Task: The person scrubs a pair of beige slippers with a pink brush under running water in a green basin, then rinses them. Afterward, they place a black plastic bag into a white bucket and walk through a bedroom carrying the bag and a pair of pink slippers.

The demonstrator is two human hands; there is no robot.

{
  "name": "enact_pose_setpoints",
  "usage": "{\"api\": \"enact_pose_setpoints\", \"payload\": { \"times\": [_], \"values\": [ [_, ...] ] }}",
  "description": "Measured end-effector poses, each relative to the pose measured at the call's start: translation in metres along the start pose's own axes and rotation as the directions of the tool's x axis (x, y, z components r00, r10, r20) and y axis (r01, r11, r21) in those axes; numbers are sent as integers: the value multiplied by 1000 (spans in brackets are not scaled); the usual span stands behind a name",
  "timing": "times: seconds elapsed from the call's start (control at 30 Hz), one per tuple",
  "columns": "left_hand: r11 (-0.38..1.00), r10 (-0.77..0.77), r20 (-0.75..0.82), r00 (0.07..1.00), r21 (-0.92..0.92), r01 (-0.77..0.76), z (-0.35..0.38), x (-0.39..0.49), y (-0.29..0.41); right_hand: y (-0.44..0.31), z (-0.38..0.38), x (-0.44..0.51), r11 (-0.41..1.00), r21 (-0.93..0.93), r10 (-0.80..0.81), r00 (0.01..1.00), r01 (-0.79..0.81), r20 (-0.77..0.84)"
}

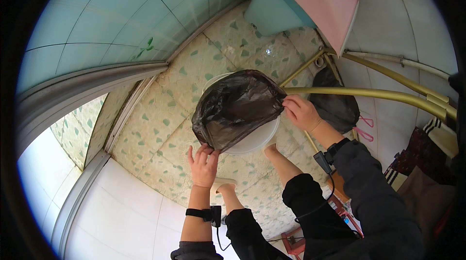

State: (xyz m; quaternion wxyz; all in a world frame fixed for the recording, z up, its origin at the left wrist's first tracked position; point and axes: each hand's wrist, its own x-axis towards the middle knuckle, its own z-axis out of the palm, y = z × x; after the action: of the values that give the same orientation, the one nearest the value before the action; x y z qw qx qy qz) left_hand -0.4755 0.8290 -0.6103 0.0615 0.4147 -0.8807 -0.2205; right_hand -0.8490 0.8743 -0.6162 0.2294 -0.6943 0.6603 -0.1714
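A black plastic bag [240, 105] is spread wide by both hands, its mouth facing up. My left hand [204, 163] pinches the near rim of the bag between thumb and fingers. At the right corner of the rim, my right hand [300, 112] grips the plastic. Beneath the bag stands a round white plastic bucket [256, 140], its near rim showing below the black film. Most of the bucket is hidden by the bag, so how far the bag reaches inside it cannot be seen.
Gold metal tubing [349, 92] runs across the right side, near a dark bag with pink ties [333, 103]. A pink and teal plastic tub [280, 5] stands in the far corner. Folded clothes [418, 165] lie at right. A door track [127, 114] crosses the left.
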Motion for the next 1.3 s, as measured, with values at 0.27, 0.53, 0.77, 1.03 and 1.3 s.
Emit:
{"api": "enact_pose_setpoints", "payload": {
  "times": [0.27, 0.53, 0.77, 1.03, 1.3],
  "values": [
    [999, 28, 249, 968, 12, -32, 18, -25, 17, -5, 18, -31, 999, -21, -39, 988, 42, 151],
    [975, -90, 327, 941, 222, 16, 40, -33, 30, 6, 27, -40, 952, -107, -252, 933, 286, 255],
    [908, -355, 637, 685, 409, 90, 47, -30, 35, 3, 32, -47, 937, -232, -174, 926, 260, 334],
    [845, -534, 691, 488, 455, 280, 51, -49, 3, -1, 55, -77, 985, -109, 148, 981, -135, 123],
    [621, -781, 468, 414, 516, 589, 8, -98, 19, 76, -39, -238, 229, -99, 678, 232, -968, -697]
  ]
}}
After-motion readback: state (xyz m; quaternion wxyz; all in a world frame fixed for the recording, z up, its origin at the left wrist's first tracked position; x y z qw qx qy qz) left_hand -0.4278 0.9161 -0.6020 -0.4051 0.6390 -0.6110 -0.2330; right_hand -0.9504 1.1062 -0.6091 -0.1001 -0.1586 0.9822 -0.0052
